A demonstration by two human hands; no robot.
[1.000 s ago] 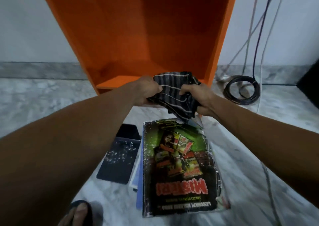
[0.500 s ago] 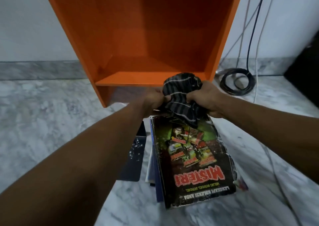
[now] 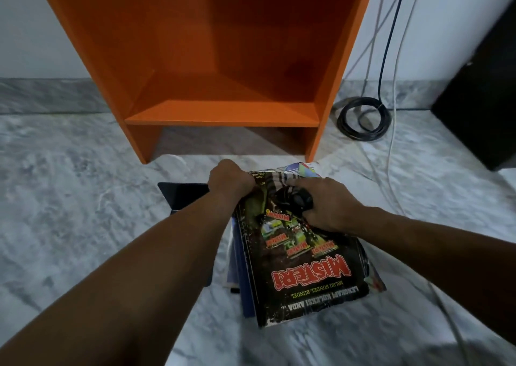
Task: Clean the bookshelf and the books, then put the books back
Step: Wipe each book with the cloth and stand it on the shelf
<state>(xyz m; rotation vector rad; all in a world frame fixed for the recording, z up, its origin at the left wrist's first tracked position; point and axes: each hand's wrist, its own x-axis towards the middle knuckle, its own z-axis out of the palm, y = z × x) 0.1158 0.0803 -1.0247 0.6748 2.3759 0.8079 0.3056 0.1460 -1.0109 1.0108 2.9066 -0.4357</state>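
Head view: right hand [image 3: 329, 206] clutching striped cloth [image 3: 287, 189] against magazine [image 3: 301, 256]; left hand [image 3: 229, 182] gripping its far edge; just beyond, orange bookshelf [image 3: 220, 114] sitting bare.

A coiled black cable [image 3: 363, 119] lies on the marble floor [image 3: 69, 203] near a black box [image 3: 485, 100].

Grey-veined marble floor [image 3: 69, 198] meets a plain white wall [image 3: 33, 36] behind a matching marble skirting [image 3: 42, 94]. At two o'clock, a coiled black cable [image 3: 363, 119] lies beside a black cabinet [image 3: 483, 91]; thin wires [image 3: 391, 30] hang down the wall.
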